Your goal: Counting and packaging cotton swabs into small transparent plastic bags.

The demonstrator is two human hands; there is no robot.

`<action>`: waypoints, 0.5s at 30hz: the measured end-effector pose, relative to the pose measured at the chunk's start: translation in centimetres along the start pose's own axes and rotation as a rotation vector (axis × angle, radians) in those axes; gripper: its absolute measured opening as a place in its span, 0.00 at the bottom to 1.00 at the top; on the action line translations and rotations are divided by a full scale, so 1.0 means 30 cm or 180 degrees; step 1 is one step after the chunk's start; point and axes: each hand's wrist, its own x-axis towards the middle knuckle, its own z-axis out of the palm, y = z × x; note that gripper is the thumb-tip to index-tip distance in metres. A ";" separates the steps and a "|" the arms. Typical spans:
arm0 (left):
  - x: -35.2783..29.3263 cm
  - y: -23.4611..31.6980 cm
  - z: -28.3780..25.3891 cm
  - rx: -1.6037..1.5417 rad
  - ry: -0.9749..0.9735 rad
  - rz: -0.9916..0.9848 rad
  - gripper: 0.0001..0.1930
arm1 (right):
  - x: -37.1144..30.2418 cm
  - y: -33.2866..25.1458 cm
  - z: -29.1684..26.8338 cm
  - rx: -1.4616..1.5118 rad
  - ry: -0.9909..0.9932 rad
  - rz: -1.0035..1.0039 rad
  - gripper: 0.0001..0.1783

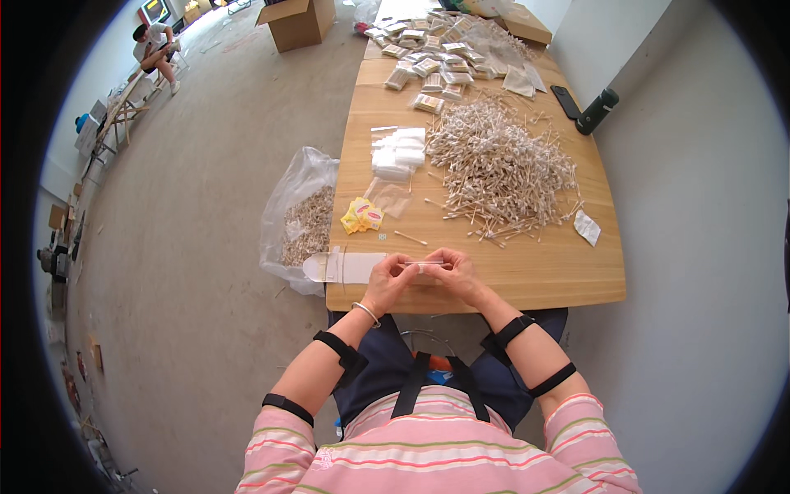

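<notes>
From the head camera, you sit at the near edge of a long wooden bench (494, 280). Your left hand (388, 280) and right hand (457, 276) are close together just above that edge, each pinched on an end of a small clear packet (424, 263) that stretches level between your fingertips; what is inside it is too small to tell. Just left of your left hand, a flat clear sleeve (346, 267) lies on the bench and sticks out past its left edge.

Farther up the bench, a single cotton swab (410, 238) lies alone near your hands, and beyond it a big loose heap of cotton swabs (502, 169) covers the middle. To the left of the heap sit a stack of white packets (397, 152) and, nearer you, a few yellow sachets (362, 216). Filled packets (428, 62) are spread over the far end. A black bottle (597, 111) lies by the right edge.

A clear plastic bag (300, 218) of swabs leans against the bench's left side on the floor. A cardboard box (298, 23) stands far off, and another person (152, 49) sits in the far left corner.
</notes>
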 end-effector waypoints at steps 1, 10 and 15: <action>-0.004 -0.007 -0.001 0.0208 0.0042 0.0167 0.09 | -0.007 0.013 -0.004 0.0238 0.0024 -0.0061 0.07; -0.022 0.039 0.005 0.0975 -0.0106 0.0948 0.13 | -0.037 -0.043 -0.028 -0.1451 0.0006 -0.1324 0.13; -0.030 0.026 0.008 0.1475 -0.0119 0.0829 0.13 | -0.054 -0.035 -0.017 -0.1662 -0.0073 -0.0912 0.12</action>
